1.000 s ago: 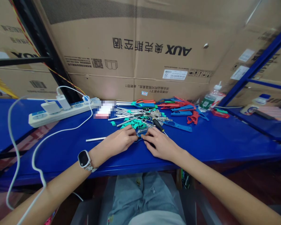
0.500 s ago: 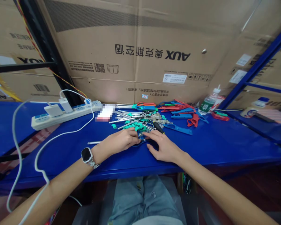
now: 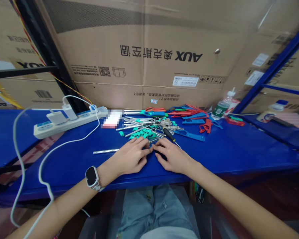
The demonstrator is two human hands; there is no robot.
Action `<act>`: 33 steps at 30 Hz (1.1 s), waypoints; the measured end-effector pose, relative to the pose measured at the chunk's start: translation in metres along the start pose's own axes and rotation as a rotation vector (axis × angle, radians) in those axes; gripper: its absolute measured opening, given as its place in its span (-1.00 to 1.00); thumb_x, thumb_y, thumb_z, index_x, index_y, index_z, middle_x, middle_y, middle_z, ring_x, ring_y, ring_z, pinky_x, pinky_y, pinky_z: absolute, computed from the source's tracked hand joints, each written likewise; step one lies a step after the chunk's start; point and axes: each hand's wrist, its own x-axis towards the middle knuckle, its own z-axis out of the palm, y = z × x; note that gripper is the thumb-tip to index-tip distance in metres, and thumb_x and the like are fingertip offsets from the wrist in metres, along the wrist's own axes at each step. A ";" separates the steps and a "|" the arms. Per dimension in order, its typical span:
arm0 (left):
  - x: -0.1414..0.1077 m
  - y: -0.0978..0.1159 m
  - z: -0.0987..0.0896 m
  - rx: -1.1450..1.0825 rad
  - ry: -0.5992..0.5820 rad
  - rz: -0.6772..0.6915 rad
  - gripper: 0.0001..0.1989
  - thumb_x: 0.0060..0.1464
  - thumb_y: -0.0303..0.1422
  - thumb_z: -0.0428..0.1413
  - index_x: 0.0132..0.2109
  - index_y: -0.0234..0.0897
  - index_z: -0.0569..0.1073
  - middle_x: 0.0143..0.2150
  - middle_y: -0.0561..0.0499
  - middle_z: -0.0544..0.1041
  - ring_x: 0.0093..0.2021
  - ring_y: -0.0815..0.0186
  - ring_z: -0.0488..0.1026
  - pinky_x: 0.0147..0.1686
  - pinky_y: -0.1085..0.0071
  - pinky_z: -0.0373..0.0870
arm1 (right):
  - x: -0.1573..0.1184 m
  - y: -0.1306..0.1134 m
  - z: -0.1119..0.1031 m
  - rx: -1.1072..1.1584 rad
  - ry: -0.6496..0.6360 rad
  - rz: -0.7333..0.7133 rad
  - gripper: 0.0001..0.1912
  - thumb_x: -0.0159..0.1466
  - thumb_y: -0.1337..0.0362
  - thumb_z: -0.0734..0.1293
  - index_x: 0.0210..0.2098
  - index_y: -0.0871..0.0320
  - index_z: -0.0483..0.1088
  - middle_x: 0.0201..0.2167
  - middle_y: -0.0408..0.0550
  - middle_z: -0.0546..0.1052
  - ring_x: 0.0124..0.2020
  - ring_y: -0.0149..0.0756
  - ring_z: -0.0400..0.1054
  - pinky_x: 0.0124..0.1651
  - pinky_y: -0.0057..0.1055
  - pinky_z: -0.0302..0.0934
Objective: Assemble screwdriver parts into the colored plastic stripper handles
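Fingertips of both hands meet at the near edge of a pile of metal rods and clear parts. My left hand (image 3: 136,154), with a watch (image 3: 91,176) on its wrist, has its fingers curled and pressed together on something I cannot make out. Close beside it, my right hand (image 3: 168,154) is also closed on something too small to name. Small green pieces (image 3: 144,133) lie just beyond the fingers. A screwdriver (image 3: 168,134) with a black handle rests behind my right hand. One metal rod (image 3: 106,151) lies left of my left hand.
A white power strip (image 3: 72,123) with plugs and cables stands at the left. Blue and red plastic parts (image 3: 189,134) lie right of the pile. A bottle (image 3: 220,108) stands behind them. Large cardboard (image 3: 144,33) backs the blue table (image 3: 226,152).
My left hand has turned, its back now facing up more, and covers the blue part that showed between the hands. More of the rod and the screwdriver shaft shows.
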 end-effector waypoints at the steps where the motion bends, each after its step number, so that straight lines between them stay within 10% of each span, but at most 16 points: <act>1: 0.001 0.002 0.000 0.015 0.002 -0.008 -0.76 0.29 -0.40 0.05 -0.07 -0.33 0.61 -0.07 -0.19 0.48 -0.09 0.07 0.45 -0.07 0.11 0.45 | 0.000 -0.001 0.000 -0.030 -0.014 -0.004 -0.74 0.40 0.37 0.24 -0.01 0.24 0.51 -0.09 0.17 0.50 -0.03 -0.07 0.40 0.04 -0.11 0.42; 11: 0.000 -0.020 0.011 -0.009 0.088 0.053 -0.71 0.44 -0.35 -0.02 0.03 -0.26 0.60 -0.17 -0.12 0.45 -0.18 0.16 0.41 -0.20 0.22 0.43 | 0.009 0.016 -0.016 -0.079 0.030 0.078 -0.66 0.47 0.37 0.16 0.13 0.18 0.46 0.00 0.15 0.48 0.05 -0.08 0.35 0.09 -0.08 0.25; 21: -0.007 -0.025 0.009 -0.080 0.084 0.006 -0.68 0.45 -0.33 -0.04 0.11 -0.22 0.58 -0.20 -0.10 0.42 -0.16 0.15 0.38 -0.19 0.19 0.38 | 0.082 0.036 -0.032 -0.273 -0.412 0.011 -0.83 0.30 0.33 0.38 -0.13 0.18 0.59 -0.17 0.10 0.59 -0.09 -0.06 0.45 -0.05 -0.24 0.20; 33: -0.009 -0.024 0.011 -0.087 0.076 -0.011 -0.67 0.46 -0.32 -0.05 0.13 -0.19 0.57 -0.22 -0.08 0.39 -0.17 0.16 0.36 -0.19 0.21 0.37 | 0.085 0.029 -0.032 -0.442 -0.417 -0.051 -0.81 0.28 0.33 0.35 -0.13 0.23 0.51 -0.22 0.12 0.62 -0.17 -0.08 0.46 -0.05 -0.22 0.13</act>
